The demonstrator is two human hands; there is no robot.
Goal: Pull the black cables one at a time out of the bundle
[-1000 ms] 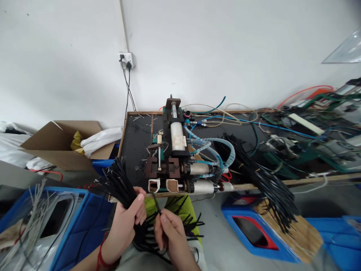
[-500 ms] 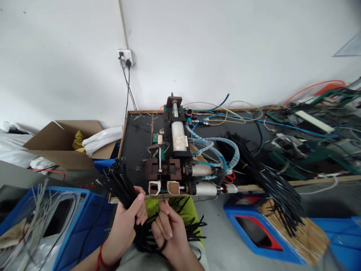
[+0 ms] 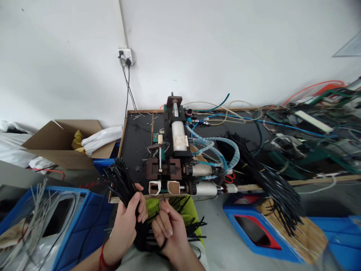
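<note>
My left hand is wrapped round a thick bundle of black cables, whose ends fan out up and to the left. Lower parts of the bundle hang over my lap. My right hand pinches a single black cable between thumb and fingers. That cable runs up between two white-edged brown pads at the front of a pneumatic machine. Just behind the pads is the machine's brown clamp block.
A second bundle of black cables hangs over the table's front edge at the right. Blue bins stand on both sides below. An open cardboard box is at the left. Coiled hoses lie beside the machine.
My left hand has shifted very slightly, and the bundle's top has moved a little to the right. The right hand and its cable look nearly unchanged.
</note>
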